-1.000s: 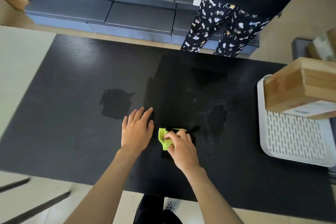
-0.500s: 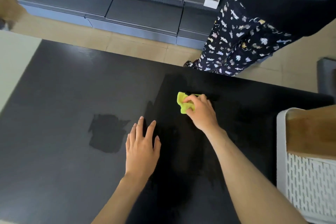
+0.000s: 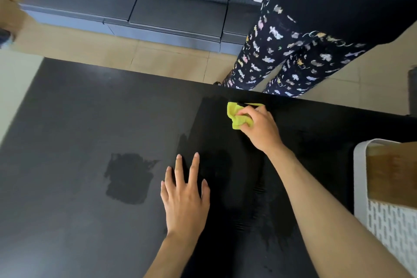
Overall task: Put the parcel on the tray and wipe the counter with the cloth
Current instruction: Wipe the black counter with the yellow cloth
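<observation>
My right hand (image 3: 259,127) has its grip closed round the bunched yellow-green cloth (image 3: 237,116), fingers curled over the wad and pressing it to the desk (image 3: 67,142). The cloth sits at the far edge of the desk, just ahead of my knuckles.

Risk one: the wad is small and bunched, so each pass covers a narrow strip. A separate dark patch (image 3: 128,178), apparently damp, lies well to the left of the grip, beyond my left hand (image 3: 184,203), and could be missed.

Risk two: the grip works right at the far edge. A push further out would carry the cloth off the desk towards the bystander's legs (image 3: 282,56) close behind it.

Risk three: my left hand lies flat, fingers spread, holding nothing, on the darker sheen nearer me; if that sheen is wet, the palm could slip or smear it.

The parcel (image 3: 392,178) sits on the white tray (image 3: 361,187), to the right of the grip and nearer me; a wide rightward sweep could knock the tray.
</observation>
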The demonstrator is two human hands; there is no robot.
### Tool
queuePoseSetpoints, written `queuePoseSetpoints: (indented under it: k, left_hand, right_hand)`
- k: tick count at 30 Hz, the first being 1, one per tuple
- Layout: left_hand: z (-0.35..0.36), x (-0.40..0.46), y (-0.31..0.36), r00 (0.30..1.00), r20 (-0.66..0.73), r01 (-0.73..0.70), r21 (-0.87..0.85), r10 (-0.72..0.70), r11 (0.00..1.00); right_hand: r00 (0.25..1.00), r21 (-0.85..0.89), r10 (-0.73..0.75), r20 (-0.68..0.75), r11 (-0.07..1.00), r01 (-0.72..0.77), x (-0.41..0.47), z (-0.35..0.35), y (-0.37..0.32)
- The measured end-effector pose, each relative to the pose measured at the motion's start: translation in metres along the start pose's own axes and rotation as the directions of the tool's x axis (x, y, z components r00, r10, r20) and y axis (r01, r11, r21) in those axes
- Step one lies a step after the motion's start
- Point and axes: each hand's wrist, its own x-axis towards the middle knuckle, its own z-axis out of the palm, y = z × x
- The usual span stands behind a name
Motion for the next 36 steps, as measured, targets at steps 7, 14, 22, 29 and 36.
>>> queuePoseSetpoints:
  k: [7,14,22,29,36]
  left_hand:
    - [-0.008,-0.010,0.005,0.998,0.010,-0.066,0.142,0.066,0.988]
    - [-0.025,-0.062,0.027,0.986,0.002,-0.164,0.186,0.166,0.969]
    - [-0.019,-0.116,0.043,0.994,-0.001,-0.112,0.147,0.114,0.983]
    - [-0.014,-0.128,0.055,0.994,-0.033,-0.106,0.064,0.108,0.992]
    - [-0.001,-0.111,0.072,0.998,-0.016,-0.053,0.001,0.053,0.999]
  right_hand:
    - [0.999,0.035,0.048,0.008,0.998,-0.048,-0.105,0.014,0.014]
    - [0.998,0.075,0.064,-0.012,0.995,-0.063,-0.249,0.041,0.024]
    - [0.996,0.086,0.077,0.042,0.993,-0.081,-0.350,0.055,0.035]
    - [0.997,0.016,0.066,0.025,0.998,-0.066,-0.326,0.044,0.037]
    - [0.990,0.044,0.131,-0.047,0.991,-0.129,-0.224,0.018,0.048]
